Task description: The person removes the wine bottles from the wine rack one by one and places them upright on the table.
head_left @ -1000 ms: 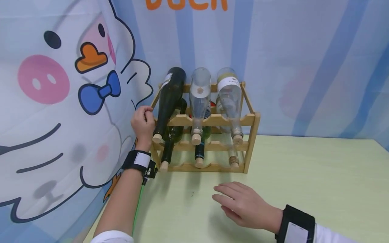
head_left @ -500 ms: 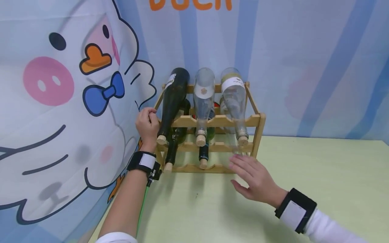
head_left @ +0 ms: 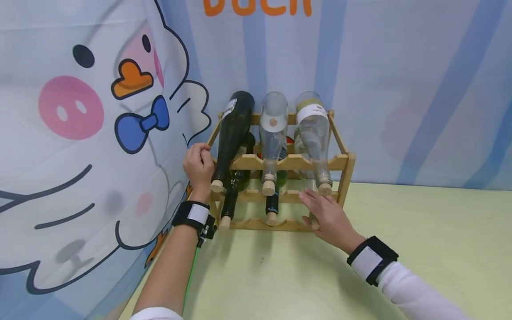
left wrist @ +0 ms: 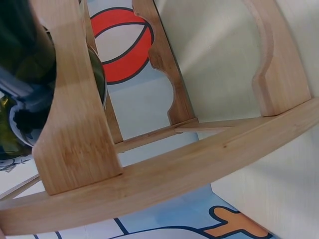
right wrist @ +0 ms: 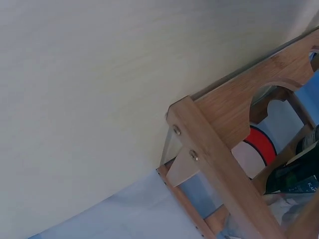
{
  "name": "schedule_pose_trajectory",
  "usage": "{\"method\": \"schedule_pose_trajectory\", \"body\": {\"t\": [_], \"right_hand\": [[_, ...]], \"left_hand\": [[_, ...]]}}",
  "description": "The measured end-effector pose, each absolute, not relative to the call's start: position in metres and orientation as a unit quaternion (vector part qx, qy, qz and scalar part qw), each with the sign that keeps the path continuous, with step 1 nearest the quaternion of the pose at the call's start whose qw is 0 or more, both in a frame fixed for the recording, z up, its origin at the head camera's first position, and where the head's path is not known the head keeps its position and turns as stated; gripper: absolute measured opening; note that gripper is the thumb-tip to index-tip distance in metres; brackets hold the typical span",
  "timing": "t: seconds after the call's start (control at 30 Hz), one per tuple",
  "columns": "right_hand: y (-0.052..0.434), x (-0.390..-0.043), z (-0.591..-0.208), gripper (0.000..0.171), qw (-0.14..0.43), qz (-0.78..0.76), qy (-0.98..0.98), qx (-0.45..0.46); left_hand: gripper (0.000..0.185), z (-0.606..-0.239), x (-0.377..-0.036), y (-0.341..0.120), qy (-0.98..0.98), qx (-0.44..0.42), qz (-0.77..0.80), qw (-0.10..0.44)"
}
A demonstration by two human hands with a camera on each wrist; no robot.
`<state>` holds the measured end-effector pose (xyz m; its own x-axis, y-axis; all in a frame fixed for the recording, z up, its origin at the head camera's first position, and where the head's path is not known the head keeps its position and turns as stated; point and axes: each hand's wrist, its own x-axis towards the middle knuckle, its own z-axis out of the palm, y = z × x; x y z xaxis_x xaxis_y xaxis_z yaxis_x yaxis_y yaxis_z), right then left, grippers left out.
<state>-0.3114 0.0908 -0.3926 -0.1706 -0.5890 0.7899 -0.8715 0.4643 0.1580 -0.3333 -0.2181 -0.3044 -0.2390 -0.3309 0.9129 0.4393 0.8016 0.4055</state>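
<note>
My left hand (head_left: pixel 198 166) grips the upper left side of a wooden wine rack (head_left: pixel 296 162), its fingers folded over the frame. At the rack's lower right, my right hand (head_left: pixel 330 220) is around the neck of a clear glass bottle (head_left: pixel 308 180), whose cork (head_left: pixel 315 223) shows beside the thumb. Above that hand lies another clear bottle (head_left: pixel 314 126) with a white label. A dark bottle (head_left: pixel 236 129) and a clear bottle (head_left: pixel 274 120) share the top row. Below them lie a dark green bottle (head_left: pixel 231 195) and a bottle with a black neck (head_left: pixel 272 202). All necks point toward me, corked.
The rack stands on a pale yellow-green table (head_left: pixel 424 249) against a blue striped backdrop (head_left: pixel 400 89). A duck-print cloth (head_left: pixel 92 178) hangs close by the left arm. In the right wrist view, the rack's screwed corner post (right wrist: pixel 219 164) rises from the table.
My right hand has moved up and forward from over the table to the lower right bottle's neck, and its fingers have come around it. My left hand stays on the rack.
</note>
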Motion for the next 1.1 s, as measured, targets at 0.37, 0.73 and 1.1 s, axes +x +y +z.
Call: {"method": "schedule_pose_trajectory", "body": {"t": [0.37,0.73,1.1], "right_hand": [[0.092,-0.328,-0.393,0.034,0.416,0.167,-0.751,0.484],[0.086,-0.313,-0.397,0.019,0.451,0.203,-0.714,0.495],[0.092,-0.258,-0.384,0.027,0.468,0.26,-0.66,0.527]], "left_hand": [[0.025,-0.303,-0.331,-0.218,-0.724,-0.037,-0.319,0.61],[0.022,-0.305,-0.328,-0.216,-0.736,-0.029,-0.318,0.597],[0.025,-0.307,-0.333,-0.218,-0.736,-0.027,-0.319,0.596]]}}
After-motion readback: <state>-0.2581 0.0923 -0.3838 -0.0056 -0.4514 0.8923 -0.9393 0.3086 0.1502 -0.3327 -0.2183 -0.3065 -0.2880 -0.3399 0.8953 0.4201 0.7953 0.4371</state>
